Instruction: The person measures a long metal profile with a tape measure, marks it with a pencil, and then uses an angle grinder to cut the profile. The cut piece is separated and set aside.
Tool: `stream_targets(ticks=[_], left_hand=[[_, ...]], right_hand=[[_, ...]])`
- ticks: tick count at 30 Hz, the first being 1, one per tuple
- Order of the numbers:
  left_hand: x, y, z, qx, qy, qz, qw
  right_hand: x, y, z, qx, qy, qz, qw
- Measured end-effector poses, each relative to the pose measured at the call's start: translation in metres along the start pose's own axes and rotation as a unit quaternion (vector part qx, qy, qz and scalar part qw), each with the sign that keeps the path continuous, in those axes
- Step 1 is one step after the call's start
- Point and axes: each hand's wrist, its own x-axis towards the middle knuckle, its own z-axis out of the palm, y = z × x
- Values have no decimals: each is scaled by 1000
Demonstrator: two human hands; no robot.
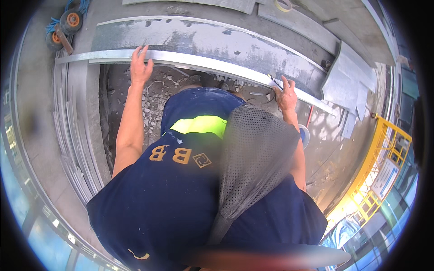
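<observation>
A long silver metal profile [203, 61] runs across in front of me, sloping down to the right. My left hand [141, 68] rests on its left part, fingers spread and fingertips over its far edge. Near its right end, my right hand [285, 95] has its fingers bent around a thin dark pen-like marker [274, 81], whose tip points at the profile. Behind the profile lies a wide grey sheet panel [190, 36] with dark blotches and a pale rim.
Broken rubble [156, 97] covers the ground below the profile. Long metal strips [74, 131] are stacked at left, near orange-hubbed wheels [73, 19]. Bent sheet metal [346, 86] lies at right, with a yellow railing [373, 167] beyond. A tape roll [284, 5] sits at the back.
</observation>
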Motion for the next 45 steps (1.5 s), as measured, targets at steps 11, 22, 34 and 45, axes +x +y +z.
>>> stream_targets(ticks=[11, 22, 34, 45], left_hand=[[-179, -23, 64, 74, -211, -400, 889], [-44, 82, 87, -578, -5, -601, 552], [-13, 109, 105, -637, 44, -568, 519], [-12, 104, 106, -650, 38, -559, 514]], right_hand=[[-129, 117, 21, 231, 243, 493, 802], [-55, 226, 4, 534, 247, 555, 588], [-24, 249, 11, 587, 231, 554, 544], [-24, 256, 20, 581, 223, 530, 576]])
